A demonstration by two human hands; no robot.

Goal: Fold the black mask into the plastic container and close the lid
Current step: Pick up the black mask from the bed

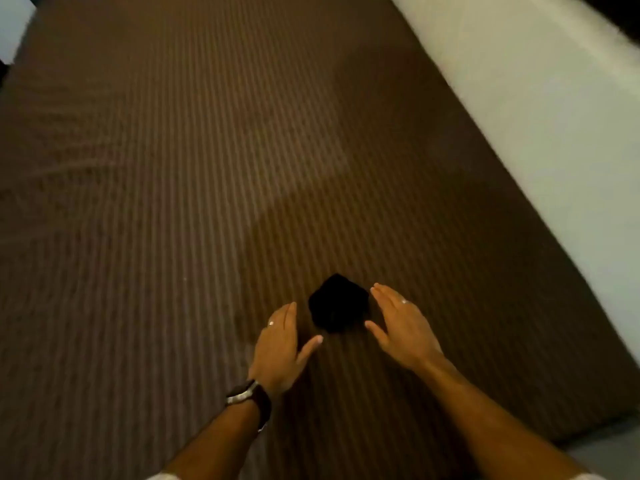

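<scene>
The black mask [337, 303] lies as a small dark bundle on a brown striped bedcover [173, 202]. My left hand [282, 344] is just left of it, fingers flat and together, thumb spread toward the mask, with a ring and a wristwatch. My right hand [401, 323] is just right of the mask, also flat with the thumb out and a ring on one finger. Neither hand touches or holds the mask. No plastic container or lid is in view. The picture is blurred.
The striped bedcover fills most of the view. A pale wall or bed edge [554, 133] runs diagonally along the right side. A light patch [14, 22] shows at the top left corner.
</scene>
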